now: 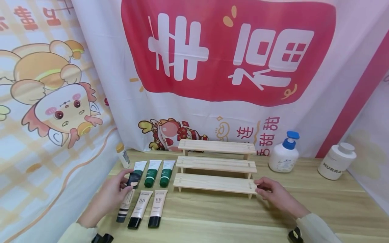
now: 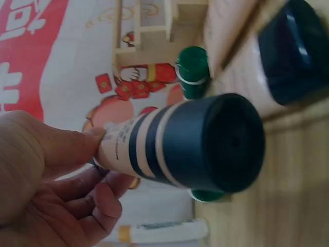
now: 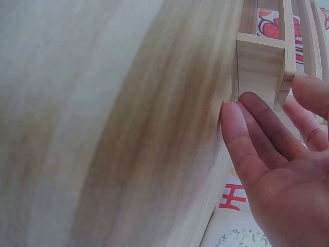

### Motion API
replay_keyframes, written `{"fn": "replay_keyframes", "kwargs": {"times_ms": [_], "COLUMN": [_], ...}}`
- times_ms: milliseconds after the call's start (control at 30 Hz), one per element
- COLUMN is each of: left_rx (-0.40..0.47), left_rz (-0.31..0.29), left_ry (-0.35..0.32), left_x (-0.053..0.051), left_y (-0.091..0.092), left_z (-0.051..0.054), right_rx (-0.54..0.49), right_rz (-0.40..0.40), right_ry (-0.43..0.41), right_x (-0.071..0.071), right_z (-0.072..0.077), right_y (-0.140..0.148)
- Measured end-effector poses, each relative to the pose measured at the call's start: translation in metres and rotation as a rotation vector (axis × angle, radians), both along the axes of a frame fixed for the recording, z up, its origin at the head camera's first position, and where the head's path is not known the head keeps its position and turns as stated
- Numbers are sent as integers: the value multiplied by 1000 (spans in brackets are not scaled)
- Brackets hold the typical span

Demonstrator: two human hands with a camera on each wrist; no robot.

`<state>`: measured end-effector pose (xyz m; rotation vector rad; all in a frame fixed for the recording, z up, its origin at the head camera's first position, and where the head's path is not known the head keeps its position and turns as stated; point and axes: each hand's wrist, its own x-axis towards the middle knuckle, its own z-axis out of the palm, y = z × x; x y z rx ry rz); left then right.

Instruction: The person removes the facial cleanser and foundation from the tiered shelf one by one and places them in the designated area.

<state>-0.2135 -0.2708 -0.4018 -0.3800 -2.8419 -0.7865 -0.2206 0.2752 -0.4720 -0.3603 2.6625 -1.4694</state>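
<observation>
In the head view my left hand point(image 1: 110, 194) holds a beige cosmetic tube point(image 1: 125, 206) with dark stripes, pinched near its dark flat end. The black cap point(image 2: 231, 144) points down and toward the left wrist camera. The tube hangs tilted beside two BB cream tubes point(image 1: 142, 204) and partly covers a green-and-white tube point(image 1: 140, 166). My right hand point(image 1: 275, 194) touches the right end of a three-step wooden rack point(image 1: 212, 183). In the right wrist view its fingers point(image 3: 239, 128) are loosely extended beside the rack's leg, the thumb at the board's corner.
Two more green-and-white tubes point(image 1: 153, 173) lie left of the rack. A small yellow-capped bottle point(image 1: 123, 157) stands at the back left. On the right are a blue-topped pump bottle point(image 1: 284, 157) and a white jar point(image 1: 336, 162). Printed curtains point(image 1: 218, 111) hang behind the table.
</observation>
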Motion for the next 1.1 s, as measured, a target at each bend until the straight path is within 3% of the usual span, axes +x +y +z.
{"fn": "replay_keyframes", "kwargs": {"times_ms": [167,400,700,1100], "left_rx": [-40,-49,-50,-79], "left_rz": [74,109,135,186], "left_ry": [-181,-309,-334,-366], "left_x": [-5,-8,-13,-14], "left_y": [-11,-21,-28,-27], "left_z": [-16,-33,-46,-45], "right_rx": [0,14,13,9], "right_rz": [-3,-10,-10,-10], "right_ry": [-11,-15,-4,-7], "right_x": [1,3,4,6], "right_z": [1,3,3,3], "right_y": [1,0,0,-2]}}
